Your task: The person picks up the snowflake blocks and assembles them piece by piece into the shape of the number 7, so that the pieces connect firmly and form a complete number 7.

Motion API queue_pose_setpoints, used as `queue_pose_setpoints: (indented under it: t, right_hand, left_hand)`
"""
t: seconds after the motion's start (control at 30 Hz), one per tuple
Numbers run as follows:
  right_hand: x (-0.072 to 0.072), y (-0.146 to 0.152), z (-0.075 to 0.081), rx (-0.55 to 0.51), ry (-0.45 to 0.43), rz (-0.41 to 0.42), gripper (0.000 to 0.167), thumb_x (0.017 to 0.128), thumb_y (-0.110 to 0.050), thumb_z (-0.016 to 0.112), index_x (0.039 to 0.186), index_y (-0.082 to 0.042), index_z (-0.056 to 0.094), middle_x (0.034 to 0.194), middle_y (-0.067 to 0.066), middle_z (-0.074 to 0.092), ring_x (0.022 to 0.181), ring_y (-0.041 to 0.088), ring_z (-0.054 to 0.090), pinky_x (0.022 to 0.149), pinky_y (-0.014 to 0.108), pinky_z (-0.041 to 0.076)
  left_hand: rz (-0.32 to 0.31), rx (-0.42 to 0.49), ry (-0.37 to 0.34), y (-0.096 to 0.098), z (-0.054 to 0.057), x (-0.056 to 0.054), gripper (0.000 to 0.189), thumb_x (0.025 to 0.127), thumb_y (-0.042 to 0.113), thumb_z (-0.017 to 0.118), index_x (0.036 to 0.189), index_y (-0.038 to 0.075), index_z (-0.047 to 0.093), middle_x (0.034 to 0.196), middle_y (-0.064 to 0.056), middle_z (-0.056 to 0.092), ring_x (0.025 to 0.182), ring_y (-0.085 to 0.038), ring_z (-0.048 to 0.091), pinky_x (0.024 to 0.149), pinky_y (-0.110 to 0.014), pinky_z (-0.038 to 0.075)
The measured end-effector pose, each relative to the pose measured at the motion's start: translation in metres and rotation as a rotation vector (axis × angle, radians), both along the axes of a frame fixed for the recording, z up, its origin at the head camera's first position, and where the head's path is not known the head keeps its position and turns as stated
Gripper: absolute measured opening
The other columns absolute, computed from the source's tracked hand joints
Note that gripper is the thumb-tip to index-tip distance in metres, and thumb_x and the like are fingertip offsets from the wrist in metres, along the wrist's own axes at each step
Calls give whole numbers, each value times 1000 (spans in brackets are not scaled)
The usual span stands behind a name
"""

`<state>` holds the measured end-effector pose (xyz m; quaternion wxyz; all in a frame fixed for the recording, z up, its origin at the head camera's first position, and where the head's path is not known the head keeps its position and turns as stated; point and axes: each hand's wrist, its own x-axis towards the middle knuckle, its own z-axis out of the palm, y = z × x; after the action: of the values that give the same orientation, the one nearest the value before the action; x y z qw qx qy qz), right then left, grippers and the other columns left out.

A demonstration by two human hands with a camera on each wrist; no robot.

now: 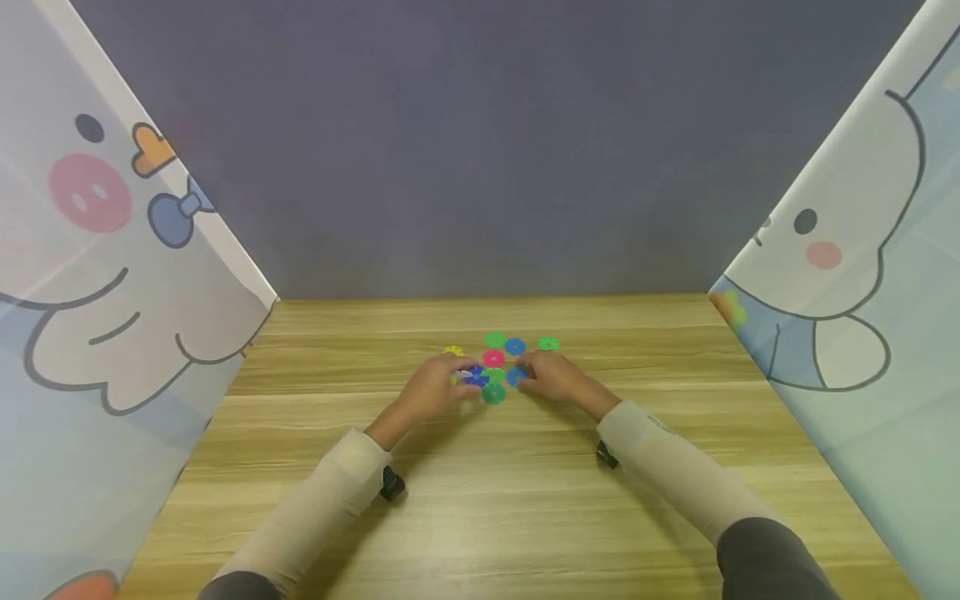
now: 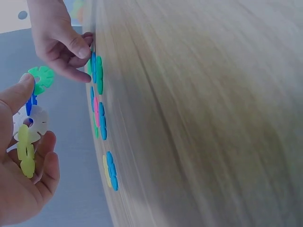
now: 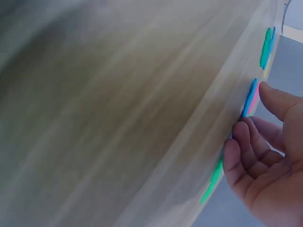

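Note:
My left hand grips a small chain of joined slotted plastic discs above the table. In the left wrist view the chain runs from a yellow disc through a white disc and a blue disc to a green disc; the thumb lies at its upper part. My right hand hovers low by the loose discs, its fingers bent and thumb apart, with nothing seen between them. Beside its fingertips lies a blue disc.
Loose discs lie around the hands: a pink disc, a teal disc, a yellow disc, a second blue disc and a bright green disc. The wood-grain table meets a grey back panel, with printed panels at both sides.

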<state>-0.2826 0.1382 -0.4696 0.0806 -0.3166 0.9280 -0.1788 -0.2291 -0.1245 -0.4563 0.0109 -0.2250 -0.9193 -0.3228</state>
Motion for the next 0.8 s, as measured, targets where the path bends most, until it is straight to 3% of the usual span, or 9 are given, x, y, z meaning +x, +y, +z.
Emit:
queue_pose_setpoints:
  t: [0.3,0.5,0.8]
  right_hand:
    - [-1,-3,-6,-8,-22,-47,40,93,-19,74,127,1,67,70,-1,56,61,10,44,59,25,44]
    - [0,-2,-7,-25,-4,-82,35,91,-20,77,118,1,70,92,7,69,80,16,58,80,38,58]
    - [-2,-2,-7,-3,-47,-79,41,93,-19,75,126,3,65,112,14,68,103,26,64,95,44,57]
  left_hand:
    - [-24,18,6,3,-1,0,47,88,25,81,131,9,69,116,-6,74,107,-24,68,96,-43,57]
    - [-19,11,4,4,-1,-1,47,88,25,81,131,12,69,113,-3,74,105,-21,68,95,-41,57]
    - [-18,9,3,4,-1,1,48,89,27,80,133,12,68,121,-3,73,113,-23,68,100,-43,56]
